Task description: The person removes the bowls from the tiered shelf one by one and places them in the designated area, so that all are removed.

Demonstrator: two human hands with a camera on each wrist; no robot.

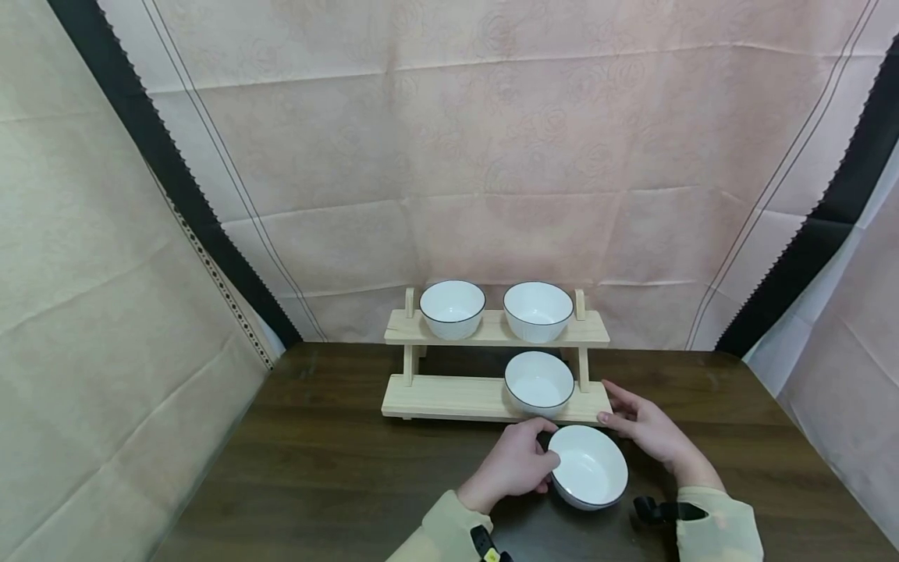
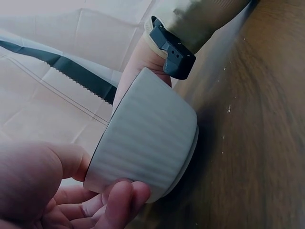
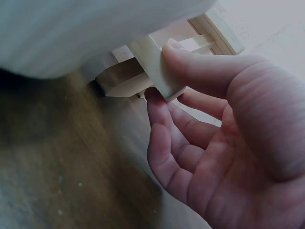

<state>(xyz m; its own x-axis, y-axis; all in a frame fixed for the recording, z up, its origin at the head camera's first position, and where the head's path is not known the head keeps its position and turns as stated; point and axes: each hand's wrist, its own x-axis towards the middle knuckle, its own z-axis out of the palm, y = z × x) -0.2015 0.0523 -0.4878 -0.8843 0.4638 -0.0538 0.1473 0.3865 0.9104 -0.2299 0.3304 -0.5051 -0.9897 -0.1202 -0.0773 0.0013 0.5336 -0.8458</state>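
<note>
A white bowl with a dark rim is pinched at its left side by my left hand, thumb over the rim and fingers against the ribbed outer wall. It is held just over the table in front of a two-tier wooden rack. My right hand grips the right end of the rack's lower board between thumb and fingers. One white bowl sits on the lower tier toward the right. On the upper tier stand a left bowl and a right bowl.
The dark wooden table reaches back to a pale fabric wall. Fabric also hangs at the left and the right. A black strap with a small device is on the right wrist.
</note>
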